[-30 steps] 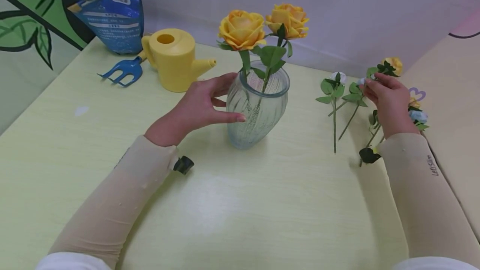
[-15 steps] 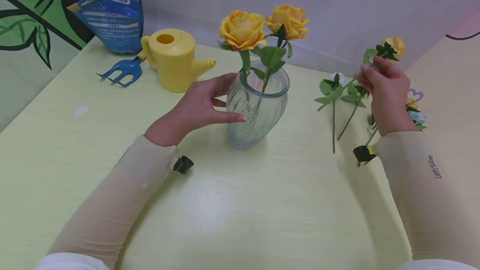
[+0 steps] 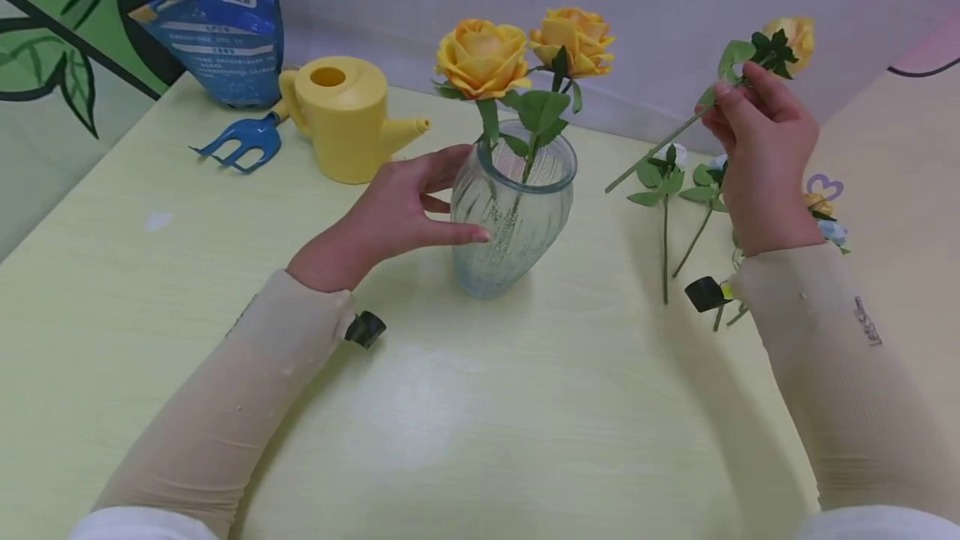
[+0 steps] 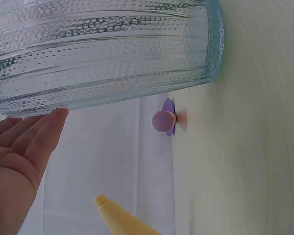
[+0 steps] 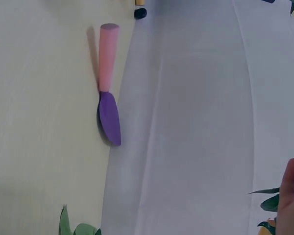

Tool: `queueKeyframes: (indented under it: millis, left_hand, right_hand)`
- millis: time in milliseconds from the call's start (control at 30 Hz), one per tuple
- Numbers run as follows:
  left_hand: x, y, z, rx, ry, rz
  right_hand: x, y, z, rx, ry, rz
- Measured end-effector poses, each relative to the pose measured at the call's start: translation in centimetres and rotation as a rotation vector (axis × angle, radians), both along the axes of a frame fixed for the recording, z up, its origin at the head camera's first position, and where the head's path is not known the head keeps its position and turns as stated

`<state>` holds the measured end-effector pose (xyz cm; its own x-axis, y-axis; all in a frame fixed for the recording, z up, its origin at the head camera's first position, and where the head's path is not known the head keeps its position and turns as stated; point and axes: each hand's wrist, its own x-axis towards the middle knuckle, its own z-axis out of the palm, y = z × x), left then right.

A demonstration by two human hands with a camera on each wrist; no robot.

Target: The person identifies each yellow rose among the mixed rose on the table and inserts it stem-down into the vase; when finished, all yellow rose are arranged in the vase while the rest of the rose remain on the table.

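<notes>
- Step, apparently: picking out one rose (image 3: 801, 40); the right hand (image 3: 776, 148) pinches its stem, upper right of the head frame.
- Left hand (image 3: 390, 219) holds the vase (image 3: 551, 215), centre, thumb and fingers spread round its side.
- The next move likely calls for guiding the slanted stem past the leaves below.
- Counted: one vase, two vase roses (image 3: 482, 59), at least four loose flowers (image 3: 649, 175), one can (image 3: 352, 119), one fork (image 3: 251, 138).

Roses (image 3: 483, 59) in vase (image 3: 513, 227), watering can (image 3: 348, 127) left

A yellow rose (image 3: 797, 42) slants midair, right of the vase (image 3: 537, 219)
</notes>
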<state>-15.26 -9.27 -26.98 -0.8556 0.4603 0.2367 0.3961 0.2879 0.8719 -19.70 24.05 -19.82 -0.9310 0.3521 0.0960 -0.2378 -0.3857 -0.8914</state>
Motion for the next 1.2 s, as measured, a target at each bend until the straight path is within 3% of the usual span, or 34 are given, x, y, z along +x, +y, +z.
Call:
queueKeyframes:
  millis: [233,400,533,933,1200]
  left_hand:
    - [0.0,0.0,0.0,-0.001,0.014,0.002]
    - [0.0,0.0,0.0,-0.004,0.015,0.002]
    - [0.0,0.0,0.0,-0.001,0.010,0.003]
    - [0.0,0.0,0.0,0.002,-0.001,0.000]
    - [0.0,0.1,0.0,-0.004,-0.002,0.006]
  right_hand:
    - [-0.4,-2.9,1.5,-0.059,0.082,-0.063]
    - [-0.3,-5.2,1.3,-0.020,0.177,-0.094]
    - [0.0,-6.2,1.1,0.028,0.224,-0.083]
    - [0.4,-7.7,0.7,0.138,0.250,-0.056]
    - [1.8,-9.2,-0.1,0.201,0.310,0.002]
